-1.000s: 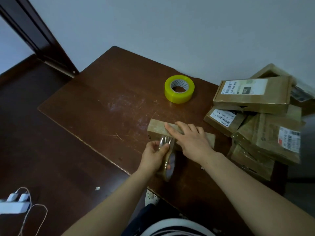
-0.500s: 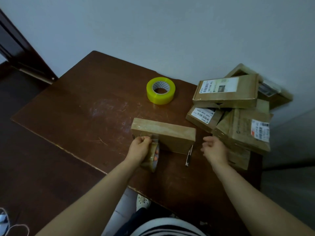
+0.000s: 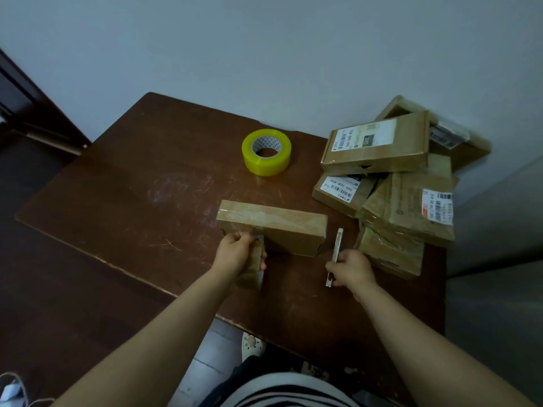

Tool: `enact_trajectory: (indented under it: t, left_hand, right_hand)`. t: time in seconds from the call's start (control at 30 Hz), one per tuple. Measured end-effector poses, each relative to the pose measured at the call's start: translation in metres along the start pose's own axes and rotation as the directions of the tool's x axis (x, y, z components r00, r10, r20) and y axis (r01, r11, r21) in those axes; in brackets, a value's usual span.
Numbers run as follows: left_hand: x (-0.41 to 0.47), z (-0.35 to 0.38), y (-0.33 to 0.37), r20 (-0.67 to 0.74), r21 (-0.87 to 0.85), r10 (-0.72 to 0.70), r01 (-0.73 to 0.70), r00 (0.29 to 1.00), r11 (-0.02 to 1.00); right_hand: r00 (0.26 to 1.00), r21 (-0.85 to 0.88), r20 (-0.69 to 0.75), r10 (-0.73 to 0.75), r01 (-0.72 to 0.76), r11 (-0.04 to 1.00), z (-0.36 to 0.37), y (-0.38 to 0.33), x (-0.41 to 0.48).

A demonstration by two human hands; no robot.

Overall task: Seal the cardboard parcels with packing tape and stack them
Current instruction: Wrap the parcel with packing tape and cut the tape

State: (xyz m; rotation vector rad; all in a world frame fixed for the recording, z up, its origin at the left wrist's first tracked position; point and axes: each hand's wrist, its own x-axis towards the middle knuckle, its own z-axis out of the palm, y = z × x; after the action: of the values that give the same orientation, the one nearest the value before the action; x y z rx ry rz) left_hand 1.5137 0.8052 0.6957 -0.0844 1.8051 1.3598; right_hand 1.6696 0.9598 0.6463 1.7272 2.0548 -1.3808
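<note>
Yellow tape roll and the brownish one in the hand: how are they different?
The yellow tape roll is bright; the brownish see-through tape roll is dull. The yellow roll lies flat on the dark wooden table, hole up; the brownish roll is on edge. Nobody touches the yellow roll; the left hand grips the brownish one. Both are packing tape.

The scratched dark brown counter [image 3: 132, 201] carries one parcel [image 3: 279, 227] just beyond the left hand [image 3: 235, 254], a yellow roll [image 3: 266, 152] farther past it, and a heap of parcels [image 3: 405, 207] just beyond the right hand [image 3: 351, 270].
</note>
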Motion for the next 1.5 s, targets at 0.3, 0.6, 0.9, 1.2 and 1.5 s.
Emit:
enact_trajectory:
  t: [0.3, 0.6, 0.9, 1.2, 1.5]
  left_hand:
    - [0.001, 0.005, 0.004, -0.015, -0.033, 0.010, -0.011, 1.000, 0.999]
    - [0.007, 0.003, 0.002, -0.005, -0.044, 0.001, -0.001, 1.000, 0.999]
    - [0.004, 0.004, 0.001, 0.006, -0.053, 0.001, -0.001, 1.000, 0.999]
    - [0.007, 0.002, 0.001, 0.035, -0.082, -0.005, 0.008, 0.999, 0.997]
    - [0.006, -0.009, -0.018, 0.050, 0.169, 0.073, -0.080, 0.996, 0.982]
  right_hand:
    - [0.987, 0.743, -0.068, -0.149, 0.150, 0.653, -0.038, -0.019, -0.042]
    - [0.929, 0.839, 0.036, -0.368, 0.172, 0.517, -0.048, -0.032, -0.056]
    - [0.937, 0.366, -0.039, -0.348, 0.338, 0.867, -0.031, -0.087, -0.048]
    - [0.810, -0.426, 0.169, -0.561, 0.574, 0.700, 0.018, -0.128, -0.017]
    - [0.773, -0.556, 0.200, -0.602, 0.595, 0.580, 0.029, -0.120, -0.010]
